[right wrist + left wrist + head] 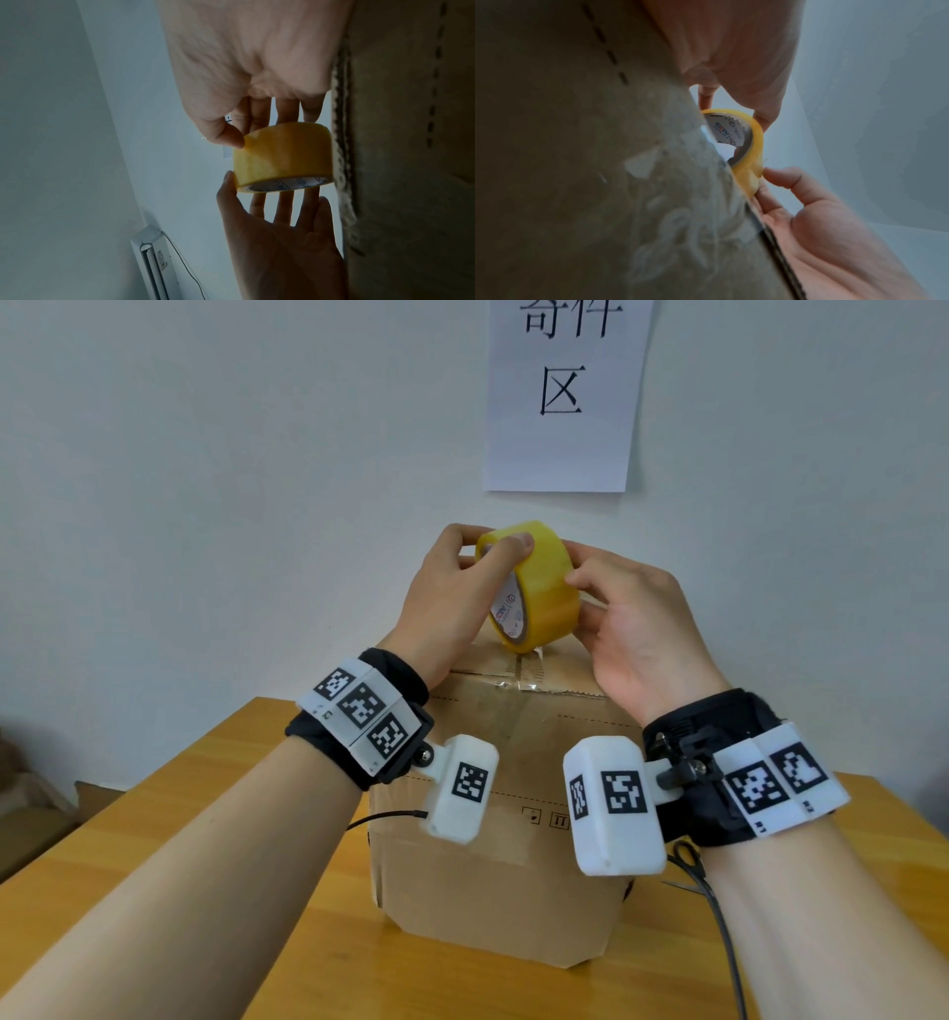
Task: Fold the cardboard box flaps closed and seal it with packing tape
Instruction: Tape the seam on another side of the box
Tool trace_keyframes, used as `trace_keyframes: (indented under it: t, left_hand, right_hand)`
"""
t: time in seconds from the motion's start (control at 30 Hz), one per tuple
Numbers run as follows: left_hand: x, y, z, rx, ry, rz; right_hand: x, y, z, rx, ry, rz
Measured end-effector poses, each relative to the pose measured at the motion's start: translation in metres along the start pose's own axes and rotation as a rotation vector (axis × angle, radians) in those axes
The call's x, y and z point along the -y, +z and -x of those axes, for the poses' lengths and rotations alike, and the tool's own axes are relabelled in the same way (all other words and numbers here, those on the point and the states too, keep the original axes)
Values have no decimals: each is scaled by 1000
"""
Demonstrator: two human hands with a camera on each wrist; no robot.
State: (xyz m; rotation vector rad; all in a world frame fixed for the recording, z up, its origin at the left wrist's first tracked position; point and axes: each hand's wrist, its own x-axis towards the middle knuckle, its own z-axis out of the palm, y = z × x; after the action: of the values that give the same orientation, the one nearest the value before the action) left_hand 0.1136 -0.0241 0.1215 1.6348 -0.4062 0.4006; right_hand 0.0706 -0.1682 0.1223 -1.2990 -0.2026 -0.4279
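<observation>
Cardboard box stands on the wooden table directly beneath both hands, top flaps folded shut. Tape roll, yellow, is held on edge at the box's far top edge, between the hands. Left hand grips the roll, thumb over its upper rim and fingers curled behind. Right hand holds the opposite side, thumb pressed on the outer band and fingers behind.

Head view alone shows the table, the wrist-worn cameras and a paper sign on the wall beyond the hands. Left wrist view alone shows wrinkled clear tape already on the box face, and the roll's printed core. Right wrist view shows a white wall-mounted unit, cut off below.

Whether a loose tape end is being picked is unclear. Box contents are hidden.
</observation>
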Motion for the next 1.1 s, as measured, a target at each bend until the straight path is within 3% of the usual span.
trace_keyframes:
  t: [1.1]
  left_hand:
    - [1,1,1,36,53,-8]
  right_hand:
    - [3,3,2,37,54,-19]
